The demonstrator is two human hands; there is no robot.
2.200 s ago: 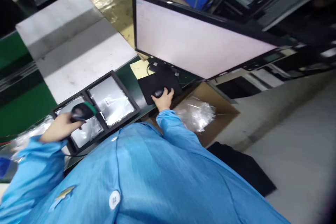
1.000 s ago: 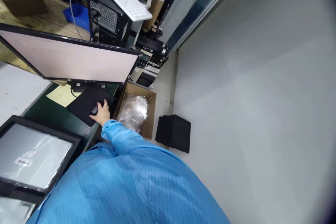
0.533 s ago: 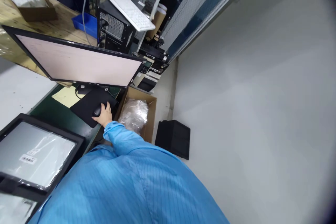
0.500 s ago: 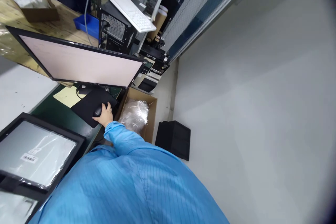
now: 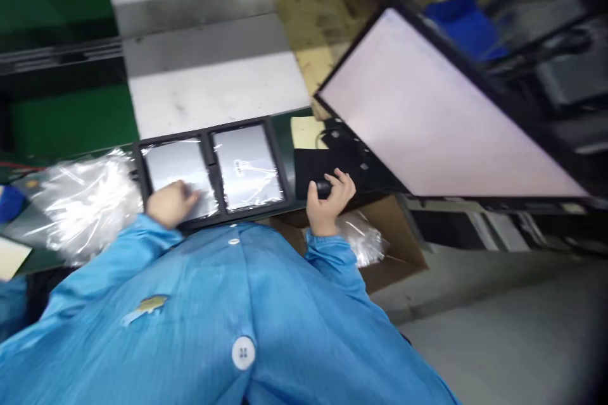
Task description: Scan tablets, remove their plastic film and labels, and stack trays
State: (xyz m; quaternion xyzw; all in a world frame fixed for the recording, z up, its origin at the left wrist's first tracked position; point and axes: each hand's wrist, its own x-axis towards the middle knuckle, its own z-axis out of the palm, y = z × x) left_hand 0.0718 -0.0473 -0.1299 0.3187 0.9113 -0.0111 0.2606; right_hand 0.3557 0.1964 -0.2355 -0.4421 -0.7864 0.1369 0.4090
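Note:
My right hand (image 5: 331, 199) is curled round a black computer mouse (image 5: 324, 188), thumb on one side and fingers on the other. Under the mouse lies a black mouse pad (image 5: 306, 168). My left hand (image 5: 168, 204) is over the lower left of a black two-part tray (image 5: 211, 166), its fingers bent in and slightly blurred; what they hold, if anything, is hidden. Each half of the tray carries a flat grey panel in clear film. The right panel (image 5: 247, 168) has a white barcode label; my left hand partly covers the left panel (image 5: 178, 161).
A monitor (image 5: 441, 114) with a pale screen stands at the right. Clear plastic bags (image 5: 90, 202) are heaped left of the tray. A cardboard box (image 5: 401, 240) with more plastic sits below the bench's right edge. Yellow paper (image 5: 306, 133) lies above the mouse pad.
The view has swung left and levelled, bringing my left hand, the whole tray and the plastic heap into sight. My right hand is still at the mouse.

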